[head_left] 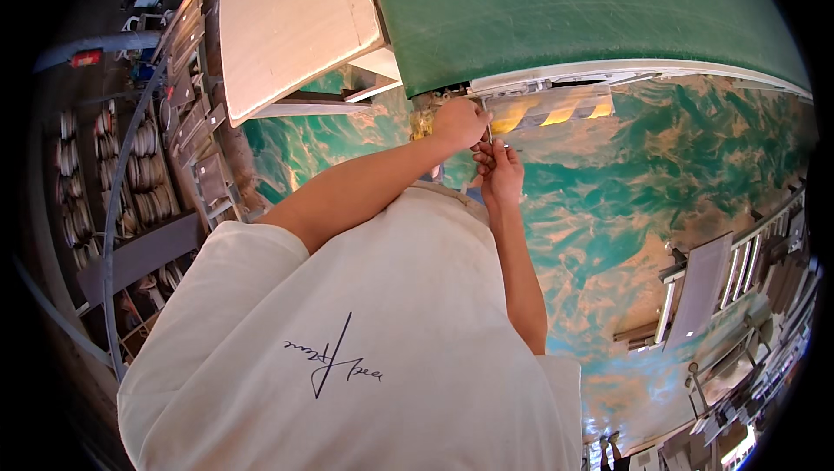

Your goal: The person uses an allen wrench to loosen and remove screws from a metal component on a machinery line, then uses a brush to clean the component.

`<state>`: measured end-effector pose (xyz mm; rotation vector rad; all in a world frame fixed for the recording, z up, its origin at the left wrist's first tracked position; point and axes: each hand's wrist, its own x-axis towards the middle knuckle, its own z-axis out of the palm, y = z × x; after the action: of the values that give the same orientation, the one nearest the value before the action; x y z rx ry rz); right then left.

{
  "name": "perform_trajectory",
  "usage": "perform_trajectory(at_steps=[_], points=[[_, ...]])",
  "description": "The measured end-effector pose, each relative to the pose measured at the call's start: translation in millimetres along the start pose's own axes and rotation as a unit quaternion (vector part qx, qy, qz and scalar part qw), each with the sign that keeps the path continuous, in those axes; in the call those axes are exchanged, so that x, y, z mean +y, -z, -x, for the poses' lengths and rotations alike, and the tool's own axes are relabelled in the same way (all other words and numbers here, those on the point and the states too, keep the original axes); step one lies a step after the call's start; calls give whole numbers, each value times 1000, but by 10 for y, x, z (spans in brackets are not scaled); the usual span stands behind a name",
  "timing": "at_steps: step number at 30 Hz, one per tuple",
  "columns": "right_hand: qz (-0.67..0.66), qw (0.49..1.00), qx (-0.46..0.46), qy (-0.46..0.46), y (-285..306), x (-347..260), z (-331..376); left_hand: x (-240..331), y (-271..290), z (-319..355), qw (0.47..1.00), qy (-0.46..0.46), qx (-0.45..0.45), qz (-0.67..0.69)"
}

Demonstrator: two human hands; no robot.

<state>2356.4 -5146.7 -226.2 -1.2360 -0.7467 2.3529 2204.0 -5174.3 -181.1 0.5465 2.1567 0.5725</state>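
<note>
My left hand is at the edge of a large green-topped table, its fingers curled in a closed grip. A short, thin, metallic piece shows at its fingertips, too small to name. Just below and to the right, my right hand is closed in a pinch, with a tiny shiny bit at the fingertips that I cannot make out. The two hands nearly meet. Beside them, a light metal rail runs along the table's near edge, above a yellow-and-dark striped panel.
A pale board juts out at the upper left. Racks of round rolls line the far left, behind a curved grey hose. The floor is mottled green and brown. Toward the right stands a rack with a grey panel.
</note>
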Motion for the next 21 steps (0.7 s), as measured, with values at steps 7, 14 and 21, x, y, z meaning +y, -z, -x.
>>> perform_trajectory(at_steps=[7,14,21], points=[[583,645,30,493,82,70,17,164,87,49,997,16,-50,-51],[354,914,-62,191,114,-133,198,-40,-40,-89,998,15,-22,-59],[187,966,-167,-59,209,-213,-36,-22,-96,-46,996,-8,39,-84]])
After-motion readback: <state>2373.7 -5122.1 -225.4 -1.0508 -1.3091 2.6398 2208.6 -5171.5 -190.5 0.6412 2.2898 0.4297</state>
